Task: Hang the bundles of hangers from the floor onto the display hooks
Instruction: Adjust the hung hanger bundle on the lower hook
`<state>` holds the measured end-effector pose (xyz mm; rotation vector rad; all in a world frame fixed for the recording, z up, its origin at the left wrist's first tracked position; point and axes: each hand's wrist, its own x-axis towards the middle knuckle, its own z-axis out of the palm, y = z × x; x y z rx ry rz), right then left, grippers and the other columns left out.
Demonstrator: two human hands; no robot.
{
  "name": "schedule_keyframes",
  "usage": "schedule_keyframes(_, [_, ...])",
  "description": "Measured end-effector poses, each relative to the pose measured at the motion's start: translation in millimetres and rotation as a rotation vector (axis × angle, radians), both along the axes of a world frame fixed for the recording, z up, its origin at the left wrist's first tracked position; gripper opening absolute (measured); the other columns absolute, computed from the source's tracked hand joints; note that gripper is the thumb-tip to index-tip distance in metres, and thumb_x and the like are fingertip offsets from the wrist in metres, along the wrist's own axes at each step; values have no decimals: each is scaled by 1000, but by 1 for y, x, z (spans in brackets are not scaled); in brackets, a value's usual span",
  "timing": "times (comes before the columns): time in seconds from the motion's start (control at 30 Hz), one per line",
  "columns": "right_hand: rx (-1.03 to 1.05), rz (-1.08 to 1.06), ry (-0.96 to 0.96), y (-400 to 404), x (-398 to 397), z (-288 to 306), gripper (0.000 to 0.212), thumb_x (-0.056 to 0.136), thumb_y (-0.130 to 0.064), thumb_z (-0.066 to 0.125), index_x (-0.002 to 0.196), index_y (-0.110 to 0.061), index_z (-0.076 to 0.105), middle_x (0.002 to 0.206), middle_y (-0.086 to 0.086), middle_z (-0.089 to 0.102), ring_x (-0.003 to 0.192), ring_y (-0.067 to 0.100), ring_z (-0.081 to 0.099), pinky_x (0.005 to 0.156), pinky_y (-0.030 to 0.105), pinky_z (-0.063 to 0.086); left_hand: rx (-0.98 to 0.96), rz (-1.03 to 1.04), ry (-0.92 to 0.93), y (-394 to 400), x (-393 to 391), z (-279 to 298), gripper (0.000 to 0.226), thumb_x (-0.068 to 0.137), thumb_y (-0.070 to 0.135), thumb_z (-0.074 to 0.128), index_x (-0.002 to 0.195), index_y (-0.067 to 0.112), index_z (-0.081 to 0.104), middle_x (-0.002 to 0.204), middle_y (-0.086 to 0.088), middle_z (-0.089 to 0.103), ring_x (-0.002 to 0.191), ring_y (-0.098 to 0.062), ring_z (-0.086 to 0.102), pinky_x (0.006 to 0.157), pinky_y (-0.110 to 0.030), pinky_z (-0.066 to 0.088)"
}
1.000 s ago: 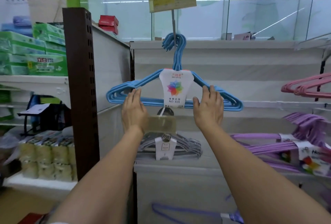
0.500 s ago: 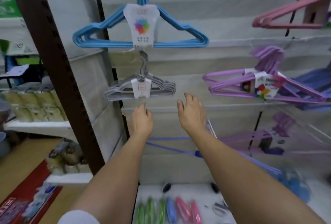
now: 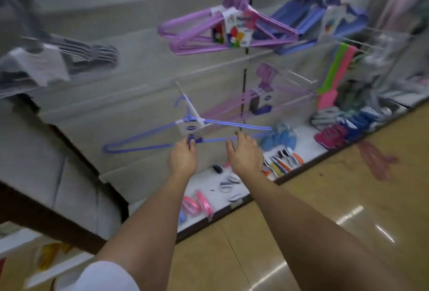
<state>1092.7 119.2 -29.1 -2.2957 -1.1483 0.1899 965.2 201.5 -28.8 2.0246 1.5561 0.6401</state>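
Both arms are stretched out toward the low part of the display wall [image 3: 144,95], and the view is tilted and smeared, so some detail is soft. The thing nearest the hands is a blue-violet hanger bundle [image 3: 185,132] on a white display hook [image 3: 189,104] — it hangs just beyond the fingertips, its long bar running left to right, slightly higher at the right end. Its white label [image 3: 189,127] sits right above the left hand [image 3: 182,160].

The left hand is the closer one: its fingertips are curled up against the bundle's bottom bar beneath the label, though the blur keeps me from saying whether they pinch it or only touch. The right hand [image 3: 245,153] is open, fingers spread and a little bent, tips just short of the bar's right half. Both palms face down and away, wrists level, forearms nearly parallel.

Off to the right, on the tan floor [image 3: 325,197], a pink-red hanger bundle [image 3: 376,160] lies flat, well apart from either hand and nearer the right arm. My guess is that is what remains to be hung — it would take a turn and a reach down to the right. Higher up, purple hanger bundles [image 3: 222,32] already hang on their hooks.
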Motion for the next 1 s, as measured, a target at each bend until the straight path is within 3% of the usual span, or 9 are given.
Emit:
schedule_keyframes(0.4, [-201,-649,269,-156,92,-76,53,98,-47,35,138,-12,42,137,12,49,124,31,49,97,40,39,-157,-496,74,-82,127,-75,38,102,29,35,129,14,56,129,-13,58,117,-33,53,88,-35,42])
schedule_keyframes(0.53, [-250,-808,292,-200,114,-88,52,98,-47,33,136,-12,43,135,11,50,122,31,50,94,39,39,-160,-644,84,-111,170,-91,35,100,32,35,119,16,59,116,-15,63,109,-36,56,90,-39,44])
schedule_keyframes(0.7, [-257,-949,315,-244,155,-93,54,98,-48,31,137,-13,41,135,9,50,120,30,51,93,40,42,-142,-788,170,-147,234,-98,41,102,32,34,134,14,51,134,-11,54,122,-31,49,94,-38,38])
schedule_keyframes(1.0, [-255,-982,309,-304,292,-89,49,100,-43,33,135,-12,43,132,10,51,115,30,53,89,39,43,-109,-937,150,-186,389,-98,44,101,36,33,135,13,50,130,-15,56,118,-32,52,93,-39,43])
